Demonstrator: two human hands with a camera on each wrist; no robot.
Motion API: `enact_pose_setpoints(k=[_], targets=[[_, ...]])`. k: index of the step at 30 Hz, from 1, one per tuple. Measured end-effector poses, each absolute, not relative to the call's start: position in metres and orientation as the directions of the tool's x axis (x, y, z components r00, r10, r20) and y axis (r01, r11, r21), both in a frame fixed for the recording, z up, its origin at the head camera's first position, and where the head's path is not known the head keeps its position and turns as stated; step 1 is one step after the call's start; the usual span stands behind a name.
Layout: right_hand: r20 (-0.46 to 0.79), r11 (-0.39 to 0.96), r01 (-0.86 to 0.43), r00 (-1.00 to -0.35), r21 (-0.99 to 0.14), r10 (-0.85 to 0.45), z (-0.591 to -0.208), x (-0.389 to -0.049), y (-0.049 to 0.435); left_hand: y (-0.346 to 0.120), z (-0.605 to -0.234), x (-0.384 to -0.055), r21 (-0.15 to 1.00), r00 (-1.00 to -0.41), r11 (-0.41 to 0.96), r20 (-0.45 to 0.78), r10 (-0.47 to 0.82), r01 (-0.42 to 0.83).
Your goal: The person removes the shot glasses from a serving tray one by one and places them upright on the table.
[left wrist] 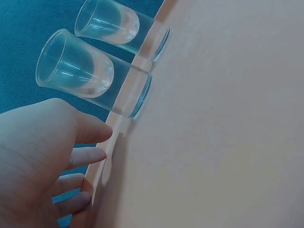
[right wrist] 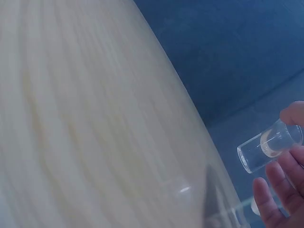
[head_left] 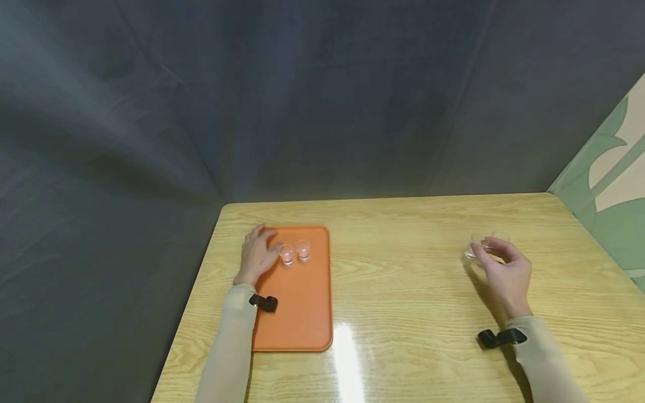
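Two clear shot glasses stand side by side on an orange tray (head_left: 292, 313): a nearer glass (head_left: 286, 256) and a second glass (head_left: 303, 252). My left hand (head_left: 257, 254) is over the tray's left edge, fingers loosely bent and holding nothing. In the left wrist view its thumb (left wrist: 95, 130) points toward the base of the nearer glass (left wrist: 95, 76). On the right, my right hand (head_left: 509, 274) pinches another shot glass (right wrist: 270, 145) between thumb and fingers, raised above the table in the right wrist view. A further glass (head_left: 501, 235) shows partly behind that hand.
The tray lies on the left of a light wood-grain table (head_left: 403, 291). A dark curtain (head_left: 353, 101) hangs along the table's back and left. At the right is a wall with a green leaf pattern (head_left: 615, 184).
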State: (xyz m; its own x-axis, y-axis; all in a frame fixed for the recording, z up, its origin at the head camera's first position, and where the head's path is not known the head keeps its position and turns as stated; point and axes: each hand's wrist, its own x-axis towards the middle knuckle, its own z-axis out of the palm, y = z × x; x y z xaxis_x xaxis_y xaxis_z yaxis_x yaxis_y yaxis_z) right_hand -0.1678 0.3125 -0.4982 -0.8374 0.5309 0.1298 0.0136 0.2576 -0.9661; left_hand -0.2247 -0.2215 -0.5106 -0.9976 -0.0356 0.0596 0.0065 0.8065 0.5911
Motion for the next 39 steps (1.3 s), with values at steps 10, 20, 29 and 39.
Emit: enact_pose_setpoints(k=[10, 20, 29, 39], targets=[[0.097, 0.209, 0.040, -0.791, -0.977, 0.605, -0.491, -0.163, 0.342, -0.221, -0.510, -0.225, 0.587, -0.998, 0.809, 0.045, -0.047, -0.012], [-0.013, 0.045, 0.057, -0.750, -0.997, 0.661, -0.496, -0.160, 0.362, -0.223, -0.510, -0.226, 0.585, -0.998, 0.811, 0.046, -0.045, -0.009], [-0.082, -0.011, 0.100, -0.741, -0.995, 0.666, -0.502, -0.160, 0.371, -0.222, -0.510, -0.226, 0.583, -0.998, 0.812, 0.037, -0.048, -0.017], [-0.103, 0.034, 0.165, -0.751, -0.986, 0.652, -0.509, -0.161, 0.374, -0.221, -0.510, -0.225, 0.588, -0.998, 0.808, 0.038, -0.047, -0.016]])
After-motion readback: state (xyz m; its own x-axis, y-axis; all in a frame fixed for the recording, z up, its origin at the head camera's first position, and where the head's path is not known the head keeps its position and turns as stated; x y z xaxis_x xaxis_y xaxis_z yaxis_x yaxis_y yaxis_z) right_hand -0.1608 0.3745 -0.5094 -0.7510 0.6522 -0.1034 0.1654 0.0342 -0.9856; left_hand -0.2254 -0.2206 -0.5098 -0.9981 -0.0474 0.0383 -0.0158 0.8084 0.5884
